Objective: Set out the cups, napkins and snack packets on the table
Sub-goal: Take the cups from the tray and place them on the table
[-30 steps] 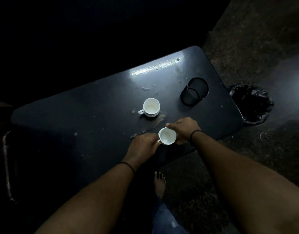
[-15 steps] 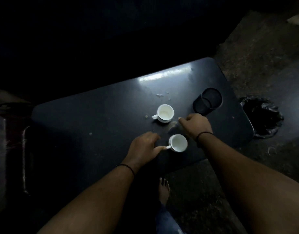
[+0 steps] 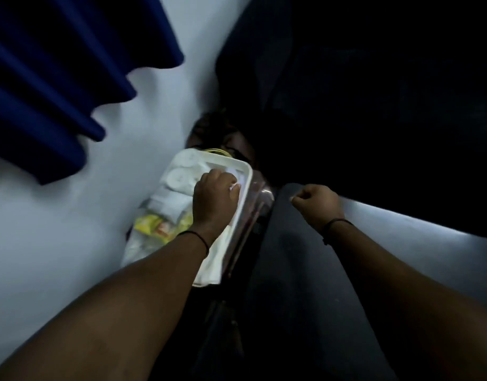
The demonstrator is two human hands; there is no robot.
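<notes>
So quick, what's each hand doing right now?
Left hand: reaching into the white tray, fingers curled on something white; what it is cannot be told.
Right hand: curled in a fist over the dark table, holding nothing visible.

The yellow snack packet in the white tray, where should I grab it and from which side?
Judging from this view, take the yellow snack packet by its left edge, coming from above on the wall side. It lies flat in the white tray, its right part runs under the left hand, and white packets crowd its far side. A pinch with the fingers should do.
</notes>
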